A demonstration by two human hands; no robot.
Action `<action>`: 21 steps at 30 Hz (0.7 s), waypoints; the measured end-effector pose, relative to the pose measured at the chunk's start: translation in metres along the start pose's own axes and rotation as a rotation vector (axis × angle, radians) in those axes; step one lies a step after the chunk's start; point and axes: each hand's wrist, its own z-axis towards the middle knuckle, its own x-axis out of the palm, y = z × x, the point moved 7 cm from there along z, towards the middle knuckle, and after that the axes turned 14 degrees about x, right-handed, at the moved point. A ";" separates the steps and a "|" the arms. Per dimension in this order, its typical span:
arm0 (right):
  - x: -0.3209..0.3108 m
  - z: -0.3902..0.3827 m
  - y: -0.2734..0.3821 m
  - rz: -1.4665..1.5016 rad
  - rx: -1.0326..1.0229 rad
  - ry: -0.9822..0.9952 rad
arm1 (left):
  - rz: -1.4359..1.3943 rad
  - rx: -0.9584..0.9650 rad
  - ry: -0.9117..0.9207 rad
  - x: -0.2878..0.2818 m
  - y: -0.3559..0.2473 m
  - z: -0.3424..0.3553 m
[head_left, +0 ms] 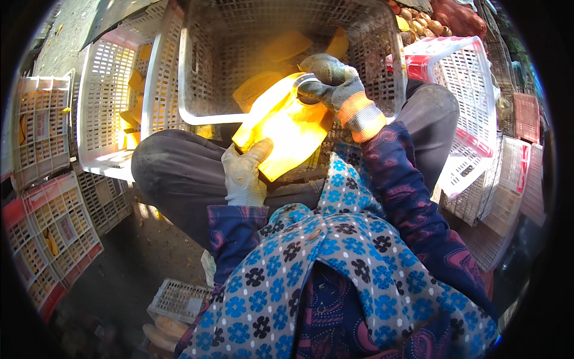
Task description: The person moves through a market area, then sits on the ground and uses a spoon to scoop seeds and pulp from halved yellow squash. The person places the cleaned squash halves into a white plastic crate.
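A large yellow-orange piece of pumpkin (287, 134) is held tilted above my lap, its upper side glaring in the sun. My left hand (246, 167), in a pale work glove, grips its lower left edge with the thumb on top. At the upper right end of the piece is my right hand (332, 81), in a grey glove with an orange cuff. Its fingers are curled around a small tool with a curved grey edge (306, 79), which lies against the pumpkin; the rest of the tool is hidden. Beyond my hands, more pumpkin pieces (287, 46) lie in a large crate (194, 117).
A white crate (107, 60) with cut pumpkin stands at the left, with stacked crates (42, 125) beyond it. A tilted white and red crate (463, 78) is at my right knee. Onions (421, 24) lie at the far right. A small crate (176, 299) sits behind my left side.
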 end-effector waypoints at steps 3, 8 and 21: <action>0.029 0.001 0.005 -0.342 -0.105 0.046 | -0.011 -0.020 -0.015 0.000 0.000 0.000; 0.042 0.021 0.003 -1.212 -0.052 0.026 | -0.050 -0.068 -0.031 0.003 0.000 -0.002; -0.054 0.014 0.055 -0.511 -0.157 -0.668 | 0.001 -0.089 -0.079 -0.007 0.005 -0.003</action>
